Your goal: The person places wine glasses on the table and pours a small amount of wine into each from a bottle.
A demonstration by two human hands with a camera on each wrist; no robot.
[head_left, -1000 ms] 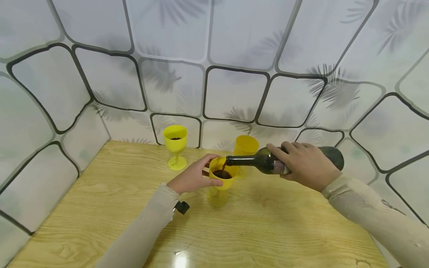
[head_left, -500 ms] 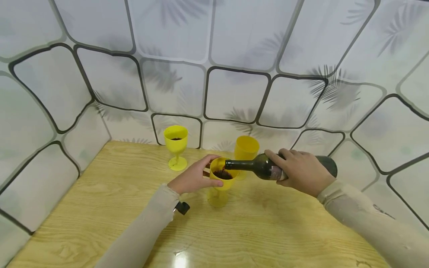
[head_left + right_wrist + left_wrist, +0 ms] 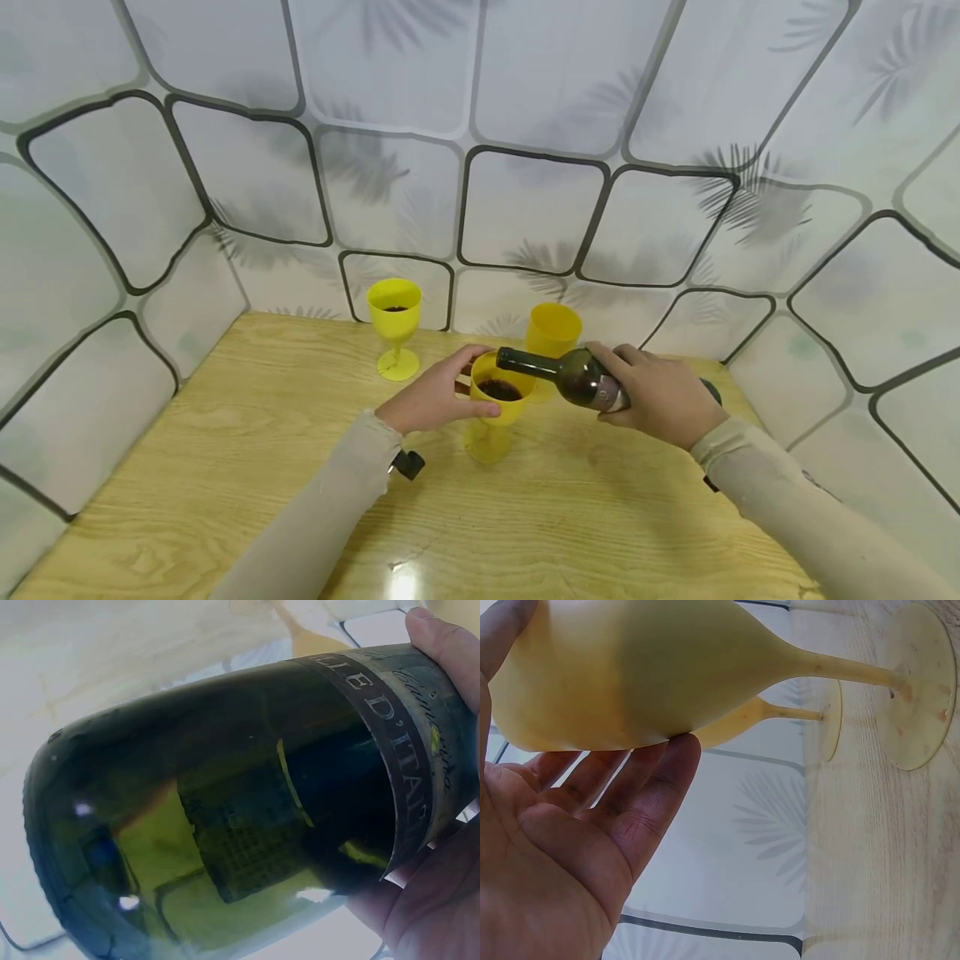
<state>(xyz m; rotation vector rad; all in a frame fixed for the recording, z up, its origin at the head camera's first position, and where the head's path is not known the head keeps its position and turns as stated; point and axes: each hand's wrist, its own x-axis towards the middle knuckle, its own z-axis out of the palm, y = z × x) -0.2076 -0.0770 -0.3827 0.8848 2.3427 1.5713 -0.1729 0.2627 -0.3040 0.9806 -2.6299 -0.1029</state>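
My left hand (image 3: 459,385) grips the bowl of a yellow goblet (image 3: 498,404) that stands on the wooden table (image 3: 225,467) with dark red wine in it. In the left wrist view the fingers (image 3: 641,799) curl under the goblet's bowl (image 3: 645,667). Its foot (image 3: 919,690) rests flat on the table. My right hand (image 3: 656,396) grips a dark green wine bottle (image 3: 573,375) round its body. The bottle lies tilted, mouth slightly up, just above the goblet's far rim. No wine runs from it. The right wrist view shows the bottle (image 3: 240,810) close up, with the palm (image 3: 442,900) under its label.
A second yellow goblet (image 3: 393,321) with some dark wine stands at the back left. A third goblet (image 3: 552,329) stands behind the bottle's neck. Patterned white walls (image 3: 525,208) close in the table at the back and on both sides.
The pour has stopped. My right hand has drawn in towards me and lowered the bottle's base, so the mouth tips up off the goblet. My left hand and the goblet stay put.
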